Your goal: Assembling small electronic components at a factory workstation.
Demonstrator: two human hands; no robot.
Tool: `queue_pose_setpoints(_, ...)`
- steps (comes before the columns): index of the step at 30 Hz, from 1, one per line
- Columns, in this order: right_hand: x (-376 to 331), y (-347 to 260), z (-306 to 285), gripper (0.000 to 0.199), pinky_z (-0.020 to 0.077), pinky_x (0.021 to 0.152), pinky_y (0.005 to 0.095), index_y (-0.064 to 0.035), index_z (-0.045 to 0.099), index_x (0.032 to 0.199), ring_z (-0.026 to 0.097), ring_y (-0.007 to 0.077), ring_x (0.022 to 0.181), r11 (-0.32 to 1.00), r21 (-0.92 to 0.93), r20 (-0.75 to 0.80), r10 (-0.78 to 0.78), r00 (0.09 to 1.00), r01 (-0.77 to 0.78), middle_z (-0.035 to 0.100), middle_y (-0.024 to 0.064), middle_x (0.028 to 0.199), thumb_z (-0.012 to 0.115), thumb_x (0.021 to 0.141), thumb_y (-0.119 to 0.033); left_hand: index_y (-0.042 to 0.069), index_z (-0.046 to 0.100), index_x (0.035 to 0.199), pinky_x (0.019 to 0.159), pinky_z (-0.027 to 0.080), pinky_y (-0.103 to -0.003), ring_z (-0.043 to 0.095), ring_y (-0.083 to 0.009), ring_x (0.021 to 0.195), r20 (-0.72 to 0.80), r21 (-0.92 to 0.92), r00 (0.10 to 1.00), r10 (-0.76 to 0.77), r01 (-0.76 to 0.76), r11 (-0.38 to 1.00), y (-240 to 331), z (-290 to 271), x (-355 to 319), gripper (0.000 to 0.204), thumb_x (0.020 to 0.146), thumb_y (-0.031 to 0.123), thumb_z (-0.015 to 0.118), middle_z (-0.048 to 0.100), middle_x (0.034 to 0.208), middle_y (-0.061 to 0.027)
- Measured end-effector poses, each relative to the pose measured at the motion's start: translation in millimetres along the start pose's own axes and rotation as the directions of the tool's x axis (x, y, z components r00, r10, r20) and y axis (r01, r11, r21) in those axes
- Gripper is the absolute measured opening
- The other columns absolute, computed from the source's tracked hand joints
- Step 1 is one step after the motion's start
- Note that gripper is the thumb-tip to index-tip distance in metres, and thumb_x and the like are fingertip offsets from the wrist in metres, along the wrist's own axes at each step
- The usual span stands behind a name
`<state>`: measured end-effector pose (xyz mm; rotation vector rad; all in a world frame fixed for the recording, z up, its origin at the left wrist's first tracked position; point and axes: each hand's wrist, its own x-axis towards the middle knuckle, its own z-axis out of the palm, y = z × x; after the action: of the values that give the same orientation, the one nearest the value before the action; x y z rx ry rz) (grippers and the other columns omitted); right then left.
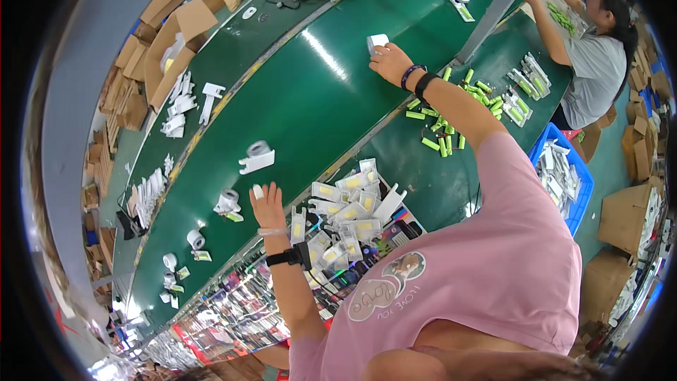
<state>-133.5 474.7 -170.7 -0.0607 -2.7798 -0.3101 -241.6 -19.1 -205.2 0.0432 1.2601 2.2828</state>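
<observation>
I can see the right arm point(462, 109) stretched well forward, the right hand point(390, 63) back-side up with its fingers curled in a grip. The left arm point(289, 289) reaches out less far, the left hand point(267, 206) palm down, fingers slightly spread.

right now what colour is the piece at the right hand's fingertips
The piece is white, seen best in the head view.

You had room betw. L hand point(266, 206) & R hand point(389, 63) along the green belt point(310, 109). A white part w/ grey ring point(258, 161) sat just past L fingertips; white-case pile point(350, 213) hemmed its R side. Grey post point(496, 13) & green cells point(443, 127) obstructed your R.
</observation>
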Motion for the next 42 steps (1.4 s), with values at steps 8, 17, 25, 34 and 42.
queue_pose_setpoints(8,11,24,11,0.013,0.0306,0.103,0.0390,-0.0160,0.070,0.078,0.045,0.0213,0.115,0.927,-0.213,0.227,-0.260,0.939,0.308,0.067,-0.0036,0.090,0.060,0.073,-0.021,0.005,0.046,0.129,0.083,0.050,-0.037,0.051,-0.0249,0.115,-0.333,0.400,0.943,0.007,0.134,0.907,13,92,-31,0.035,0.094,0.011,0.046,0.045,0.130,-0.0120)
queue_pose_setpoints(17,-11,-72,-113,0.008,0.0451,0.069,0.0399,-0.0037,0.048,0.095,0.057,0.0334,0.079,0.582,0.808,-0.004,0.163,0.987,-0.092,0.058,0.0141,0.084,0.051,0.088,-0.007,0.004,0.046,0.129,0.086,0.046,-0.032,0.054,-0.0225,0.109,0.217,0.694,0.957,0.194,-0.291,0.658,27,170,-89,0.042,0.087,0.006,0.053,0.050,0.124,-0.0127)
queue_pose_setpoints(25,-77,-208,-236,0.007,0.0466,0.060,0.0288,0.0003,0.043,0.095,0.059,0.0142,0.065,-0.063,0.991,0.126,0.226,0.966,-0.115,0.056,0.0072,0.073,0.048,0.090,-0.002,0.002,0.028,0.141,0.100,0.036,-0.037,0.045,-0.0267,0.120,0.520,0.716,0.825,0.221,-0.562,0.414,38,210,-152,0.082,0.074,0.017,0.074,0.045,0.131,-0.0176)
queue_pose_setpoints(34,-105,-241,-266,0.007,0.0435,0.057,0.0226,-0.0013,0.053,0.086,0.055,0.0053,0.065,0.035,0.991,0.118,0.249,0.961,-0.130,0.054,0.0011,0.070,0.059,0.086,-0.003,-0.003,0.052,0.116,0.074,0.046,-0.026,0.057,-0.0147,0.079,0.324,0.456,0.945,0.034,-0.188,0.870,43,176,-207,0.031,0.088,0.009,0.055,0.058,0.099,-0.0089)
queue_pose_setpoints(42,-103,-254,-270,0.016,0.0455,0.063,0.0344,-0.0043,0.060,0.088,0.057,0.0273,0.067,0.617,0.766,-0.392,0.225,0.892,0.181,0.059,0.0093,0.074,0.067,0.074,0.002,0.002,0.046,0.124,0.042,0.042,-0.026,0.051,-0.0124,0.059,0.286,0.063,0.938,-0.197,0.187,0.980,58,179,-216,0.052,0.095,0.044,0.039,0.054,0.084,-0.0057)
